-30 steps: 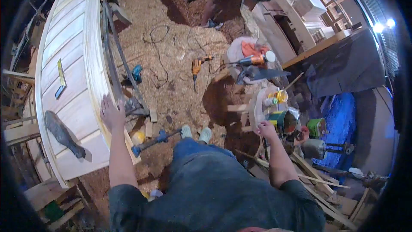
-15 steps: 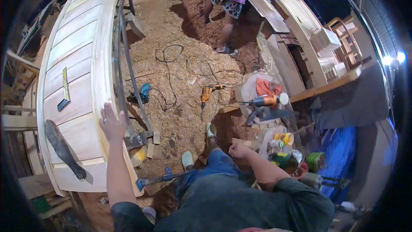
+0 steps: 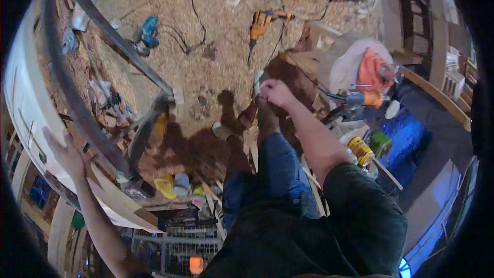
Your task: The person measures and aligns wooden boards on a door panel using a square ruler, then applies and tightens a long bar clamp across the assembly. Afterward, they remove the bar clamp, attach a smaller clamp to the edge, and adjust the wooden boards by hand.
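Along the left edge of the view stands a pale wooden panel [image 3: 23,90], partly cut off by the lens. My left hand [image 3: 67,157] lies flat on it near its inner edge, fingers extended. In front of my knees, my right hand [image 3: 277,93] hangs over the floor with its fingers curled together. Whether anything small is pinched there cannot be made out. An orange power drill [image 3: 261,23] lies on the shavings ahead of that hand. Right of it is an orange-and-grey power tool [image 3: 363,98] with a cord.
A dark metal stand [image 3: 67,82] runs beside the panel. A teal power tool [image 3: 149,32] and cords lie among wood shavings. At right are a red cloth [image 3: 371,69], a yellow container [image 3: 360,149] and a green can [image 3: 381,143]. Yellow footwear [image 3: 165,187] lies low left.
My view has tilted down and closer to the floor, pushing the panel to the left edge. The other person has left the frame. My left hand stays on the panel; my right stays curled.
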Motion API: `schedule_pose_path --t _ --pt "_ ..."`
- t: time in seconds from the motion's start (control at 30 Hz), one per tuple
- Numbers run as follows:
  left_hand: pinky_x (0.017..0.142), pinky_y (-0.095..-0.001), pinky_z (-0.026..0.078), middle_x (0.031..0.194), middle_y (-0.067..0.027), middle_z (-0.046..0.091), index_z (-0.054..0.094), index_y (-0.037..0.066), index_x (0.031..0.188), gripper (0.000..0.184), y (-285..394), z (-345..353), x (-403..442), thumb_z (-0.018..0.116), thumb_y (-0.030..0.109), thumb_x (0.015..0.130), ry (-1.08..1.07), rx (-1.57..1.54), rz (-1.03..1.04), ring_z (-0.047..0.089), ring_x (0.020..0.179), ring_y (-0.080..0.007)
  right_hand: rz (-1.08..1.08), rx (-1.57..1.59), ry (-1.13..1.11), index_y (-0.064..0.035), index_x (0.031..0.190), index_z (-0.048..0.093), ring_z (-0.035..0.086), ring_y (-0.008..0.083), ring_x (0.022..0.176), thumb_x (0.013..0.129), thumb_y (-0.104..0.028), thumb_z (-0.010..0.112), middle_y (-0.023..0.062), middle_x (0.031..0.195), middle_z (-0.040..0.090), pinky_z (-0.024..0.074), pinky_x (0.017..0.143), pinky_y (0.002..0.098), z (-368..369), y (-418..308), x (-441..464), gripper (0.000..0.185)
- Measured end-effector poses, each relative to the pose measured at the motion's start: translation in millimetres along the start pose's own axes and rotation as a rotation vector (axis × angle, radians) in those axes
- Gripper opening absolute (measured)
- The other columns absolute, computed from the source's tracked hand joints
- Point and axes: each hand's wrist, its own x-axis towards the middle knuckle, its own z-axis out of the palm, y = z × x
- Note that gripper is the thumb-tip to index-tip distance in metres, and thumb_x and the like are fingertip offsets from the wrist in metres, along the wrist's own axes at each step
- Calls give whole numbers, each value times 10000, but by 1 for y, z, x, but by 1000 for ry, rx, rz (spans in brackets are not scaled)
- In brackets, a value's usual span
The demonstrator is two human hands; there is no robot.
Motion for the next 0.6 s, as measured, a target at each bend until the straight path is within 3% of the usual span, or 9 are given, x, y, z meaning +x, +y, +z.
schedule_pose_path --t 0.1,0.17,0.23,0.27,0.37,0.43,0.5,0.57,0.6 --pt "1173 -427 294 1581 -248 350 279 -27 1552 707 21 -13 5 544 374 1034 -132 75 -138 356 1453 -391 64 -54 -1 -49 959 727 699 369 896 858 -372 681 217 930 721 547 823 442 9 24 73 342" --pt "1160 -402 311 1580 -267 341 280 -31 1550 725 -37 -8 -9 547 405 1036 -170 97 -137 389 1431 -369 174 -28 -27 -50 968 717 694 368 932 841 -373 698 217 966 717 543 839 452 10 28 114 348" --pt "1137 -400 348 1556 -270 374 300 -46 1539 735 -18 -11 -8 551 425 1034 -146 234 -233 446 1380 -357 -42 -335 152 -29 996 678 673 395 987 820 -354 708 231 1015 697 536 857 473 12 38 159 371" --pt "1110 -401 388 1532 -257 411 298 -63 1534 775 16 -5 -5 555 463 1026 -130 -118 -419 497 1326 -345 -17 -389 149 -18 1084 666 657 409 1046 832 -362 716 256 1076 685 524 905 463 8 35 178 430" --pt "1133 -408 385 1543 -224 420 359 -61 1509 787 -92 -34 -25 591 489 997 -209 13 -427 484 1365 -324 -5 -548 229 6 1216 630 640 419 1122 853 -372 707 267 1141 680 512 971 455 -13 47 253 530" --pt "1189 -406 303 1557 -216 405 176 -16 1584 898 -59 -35 -13 591 512 988 -184 346 -247 396 1436 -352 -89 -468 405 79 1086 639 649 457 1023 787 -244 670 309 1031 666 524 919 500 -30 53 298 441" --pt "1050 -457 408 1504 -234 442 210 35 1589 831 -20 -29 -3 631 425 988 -179 154 -294 487 1302 -366 51 -517 339 73 1149 643 659 453 1032 802 -278 703 302 1066 680 533 920 483 -57 65 348 497" --pt "911 -508 514 1452 -251 478 244 86 1594 783 20 -14 3 670 338 988 -168 -39 -342 577 1168 -381 -12 -574 259 79 1139 644 669 447 1026 816 -371 725 287 1058 692 541 910 476 -74 80 384 560" --pt "911 -508 514 1452 -251 478 244 86 1594 783 23 -4 3 670 338 988 -179 -31 -343 577 1168 -381 -39 -606 217 82 1134 644 674 444 1023 822 -418 736 280 1055 698 546 904 473 -76 90 396 596"
